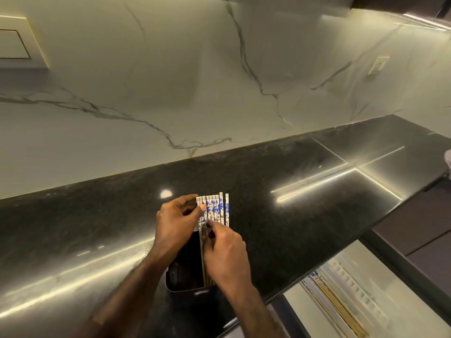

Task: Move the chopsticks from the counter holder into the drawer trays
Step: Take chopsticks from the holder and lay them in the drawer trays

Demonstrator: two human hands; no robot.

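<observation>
Chopsticks [214, 211] stand upright in black holder [188, 272] on worktop [292, 215], patterned tops fanned for easy selection. Left hand [174, 225] grip narrow, pinching leftmost tops; right hand [225, 254] grip closed around shafts, steadying bundle for lift. Drawer tray [341, 301] open near right, already holding some sticks.

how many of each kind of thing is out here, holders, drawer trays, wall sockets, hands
black holder on the counter: 1
drawer tray with chopsticks already in it: 1
wall socket: 1
hands, left and right, both on the blue and white chopsticks in the holder: 2
total: 5
</observation>
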